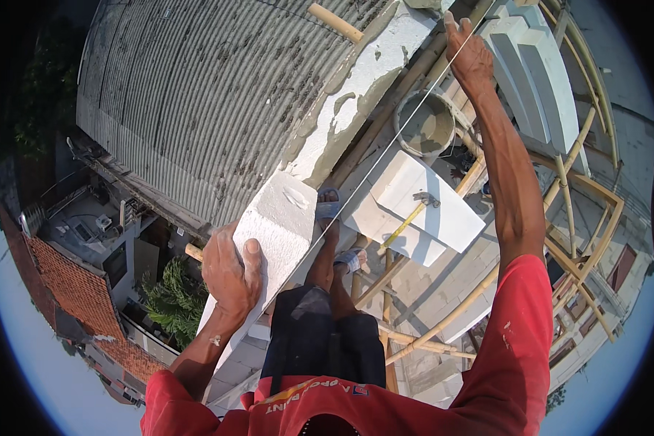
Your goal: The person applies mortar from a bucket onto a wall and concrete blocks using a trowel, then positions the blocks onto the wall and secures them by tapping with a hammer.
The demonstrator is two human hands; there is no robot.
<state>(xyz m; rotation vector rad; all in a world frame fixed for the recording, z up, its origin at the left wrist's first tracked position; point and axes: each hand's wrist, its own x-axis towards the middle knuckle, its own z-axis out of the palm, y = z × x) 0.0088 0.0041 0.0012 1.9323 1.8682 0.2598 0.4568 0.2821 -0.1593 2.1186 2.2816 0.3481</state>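
My left hand (232,269) grips the left edge of a white lightweight block (280,225), its thumb on the top and its fingers along the side. That block stands on the wall, at the near end of a white wall course (370,87) smeared with grey mortar. My right hand (470,58) reaches far up to the right, fingers closed near the mortar at the wall's far end. What it holds, if anything, I cannot make out. A taut white string (396,138) runs along the wall and passes across the right hand's fingers.
A bucket of grey mortar (425,125) stands on the bamboo scaffold (443,327). A hammer with a yellow handle (407,225) lies on white blocks (450,207). More blocks (534,73) stand upper right. Left of the wall spreads a corrugated roof (218,94). My feet are below, between wall and blocks.
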